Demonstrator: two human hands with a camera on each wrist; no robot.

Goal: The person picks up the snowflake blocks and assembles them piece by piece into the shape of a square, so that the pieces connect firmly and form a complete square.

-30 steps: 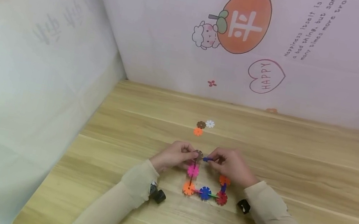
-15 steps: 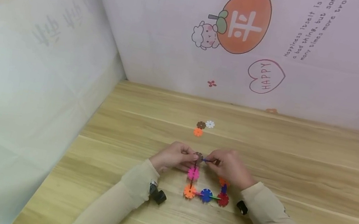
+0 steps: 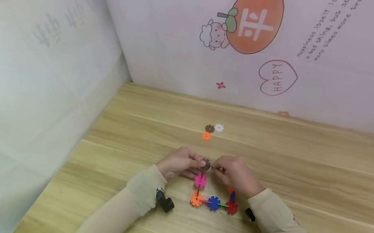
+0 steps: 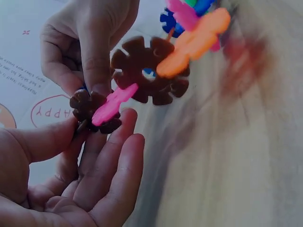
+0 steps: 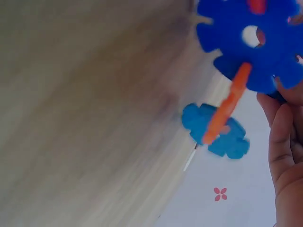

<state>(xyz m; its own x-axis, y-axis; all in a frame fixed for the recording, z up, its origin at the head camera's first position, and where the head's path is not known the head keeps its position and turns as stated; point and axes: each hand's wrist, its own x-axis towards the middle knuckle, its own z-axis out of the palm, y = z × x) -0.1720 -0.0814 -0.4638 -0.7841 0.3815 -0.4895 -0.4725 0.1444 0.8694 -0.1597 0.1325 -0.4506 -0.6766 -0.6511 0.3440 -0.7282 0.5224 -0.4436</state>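
Observation:
My left hand [image 3: 184, 164] pinches a brown notched snowflake disc [image 4: 87, 108] at the end of a chain of interlocking discs. Close beside it, my right hand [image 3: 239, 175] pinches a blue snowflake disc [image 5: 278, 96], mostly hidden by the fingers, right at the brown one's edge. Below in the head view, the chain runs through a pink disc [image 3: 200, 180], an orange disc [image 3: 196, 199], a blue disc [image 3: 214, 203] and a red disc [image 3: 231, 207]. Its other end, with an orange disc [image 5: 228, 104] and a light blue disc [image 5: 215, 131], hangs near my right hand.
Farther back on the wooden table [image 3: 156, 119] lie three loose discs: a brown disc [image 3: 209, 128], a white disc [image 3: 219, 127] and an orange disc [image 3: 207, 136]. A printed cloth wall [image 3: 169, 47] stands behind the table, and another cloth [image 3: 48, 81] at the left.
My right hand has moved slightly left, bringing the blue disc up to the brown disc's edge. The chain has shifted a little toward me. My left hand keeps its pinch.

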